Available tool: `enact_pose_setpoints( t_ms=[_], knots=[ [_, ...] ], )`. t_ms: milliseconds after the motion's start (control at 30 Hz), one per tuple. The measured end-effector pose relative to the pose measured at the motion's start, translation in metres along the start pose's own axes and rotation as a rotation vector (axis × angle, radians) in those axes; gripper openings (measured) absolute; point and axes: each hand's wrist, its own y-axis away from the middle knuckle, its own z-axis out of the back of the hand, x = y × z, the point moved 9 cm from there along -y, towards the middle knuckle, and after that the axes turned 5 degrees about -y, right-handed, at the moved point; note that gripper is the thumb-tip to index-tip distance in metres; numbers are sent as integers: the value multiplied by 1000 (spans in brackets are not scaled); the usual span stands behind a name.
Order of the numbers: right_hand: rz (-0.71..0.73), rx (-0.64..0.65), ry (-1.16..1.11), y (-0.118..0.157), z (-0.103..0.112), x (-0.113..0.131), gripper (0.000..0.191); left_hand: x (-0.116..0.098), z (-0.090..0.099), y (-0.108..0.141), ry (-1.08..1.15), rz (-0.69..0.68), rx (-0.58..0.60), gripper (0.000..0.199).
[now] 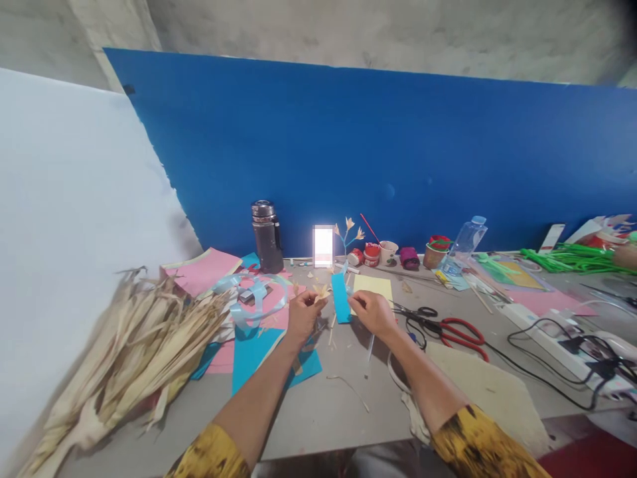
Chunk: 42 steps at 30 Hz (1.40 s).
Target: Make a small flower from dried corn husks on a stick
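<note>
My left hand (303, 316) is closed, pinching a small pale flower (322, 291) that looks made of dried husk. In my right hand (373, 312), thumb and fingers grip the edge of a narrow blue paper strip (341, 299), which stands nearly upright between both hands. Behind them a blue-stemmed branch with pale flowers (359, 234) rises near a bright white screen (323, 247). A yellow paper sheet (375, 287) lies just beyond my right hand. Under my left forearm are blue paper sheets (253, 352).
A dried husk bundle (144, 332) fills the left side, and a dark thermos (267, 239) stands at the back. Red-handled scissors (462, 332), a power strip (547, 342) with cables and a plastic bottle (465, 245) are at right. A blue panel (318, 146) closes off the rear.
</note>
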Motion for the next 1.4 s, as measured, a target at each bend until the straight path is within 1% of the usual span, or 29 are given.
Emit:
enact_pose_setpoints(
  t_ms=[167, 333, 467, 633, 867, 933, 1000, 1100, 1167, 1267, 1400],
  knots=[
    [37, 56, -1, 3, -8, 7, 27, 2, -3, 1, 0, 15, 27, 25],
    [33, 97, 10, 5, -14, 6, 26, 9, -4, 0, 30, 60, 36, 25],
    [48, 86, -15, 4, -14, 7, 20, 16, -5, -1, 125, 103, 26, 29],
    [40, 72, -28, 4, -11, 8, 18, 23, -5, -2, 116, 134, 50, 29],
    [54, 88, -65, 4, -13, 12, 17, 34, -10, -3, 176, 198, 62, 33],
    [30, 83, -122, 4, -12, 12, 17, 34, -11, -1, 158, 211, 60, 33],
    [-38, 89, -257, 4, -13, 11, 17, 29, -12, 1, 119, 189, 58, 32],
    [-159, 140, -509, 6, -19, 10, 21, 20, -14, 5, 66, 126, 66, 27],
    [-227, 181, -620, 8, -23, 10, 27, 17, -17, 7, 49, 99, 85, 25],
    [-292, 212, -735, 11, -28, 9, 33, 14, -20, 8, 16, 48, 104, 24],
    [-331, 183, -835, 11, -30, 5, 28, 12, -23, 7, -41, -25, 120, 18]
  ],
)
